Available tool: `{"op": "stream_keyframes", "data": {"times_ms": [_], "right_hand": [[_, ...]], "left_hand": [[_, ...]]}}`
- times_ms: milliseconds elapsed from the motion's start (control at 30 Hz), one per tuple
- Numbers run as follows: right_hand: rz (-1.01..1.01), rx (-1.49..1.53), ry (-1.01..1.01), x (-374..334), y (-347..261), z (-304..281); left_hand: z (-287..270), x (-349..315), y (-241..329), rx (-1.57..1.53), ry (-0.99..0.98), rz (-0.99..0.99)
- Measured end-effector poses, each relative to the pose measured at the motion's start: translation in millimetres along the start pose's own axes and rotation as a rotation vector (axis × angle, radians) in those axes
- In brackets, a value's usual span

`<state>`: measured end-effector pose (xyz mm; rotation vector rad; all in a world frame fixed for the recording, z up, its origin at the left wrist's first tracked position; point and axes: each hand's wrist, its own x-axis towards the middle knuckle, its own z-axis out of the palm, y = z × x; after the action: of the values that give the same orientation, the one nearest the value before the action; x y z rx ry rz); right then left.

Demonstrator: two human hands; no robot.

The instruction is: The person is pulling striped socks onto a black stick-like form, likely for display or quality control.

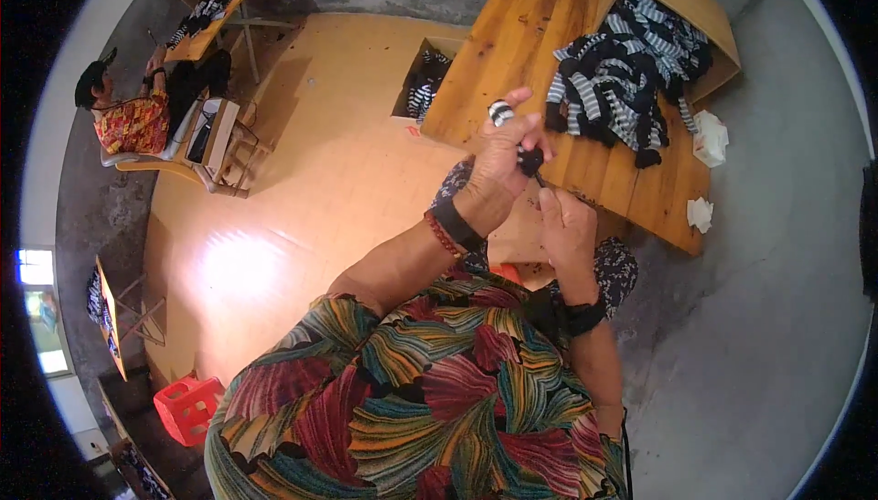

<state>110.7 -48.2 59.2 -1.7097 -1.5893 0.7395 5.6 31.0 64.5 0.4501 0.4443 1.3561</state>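
My left hand (pixel 498 154) is closed around a small black-and-white striped knitted piece (pixel 500 112). Its white-striped part shows near my thumb and index finger, and a black end (pixel 530 161) bulges out on the palm side. Whether it is a sock or a glove I cannot tell. Just below and to the right, my right hand (pixel 567 224) has its fingers pinched together close to that black end. Something thin and dark shows between the two hands, too small to name. Both hands are in front of the wooden table's near edge.
On the wooden table (pixel 512 38) lies a heap of striped knitted pieces (pixel 604 88), spilling from a tipped cardboard box (pixel 722 43). A white packet (pixel 710 139) and crumpled tissue (pixel 700 215) sit at its right edge. Another box (pixel 402 102) stands left; a seated person (pixel 137 120) works far left.
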Motion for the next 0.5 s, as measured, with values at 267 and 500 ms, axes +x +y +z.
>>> {"op": "stream_keyframes", "data": {"times_ms": [267,500], "right_hand": [[-0.094,0.011,0.166,17,12,19],[-0.052,-0.042,0.077,12,11,16]], "left_hand": [[-8,-10,-11,0.029,-0.005,-0.251],[-19,5,3,-0.094,0.005,-0.197]]}}
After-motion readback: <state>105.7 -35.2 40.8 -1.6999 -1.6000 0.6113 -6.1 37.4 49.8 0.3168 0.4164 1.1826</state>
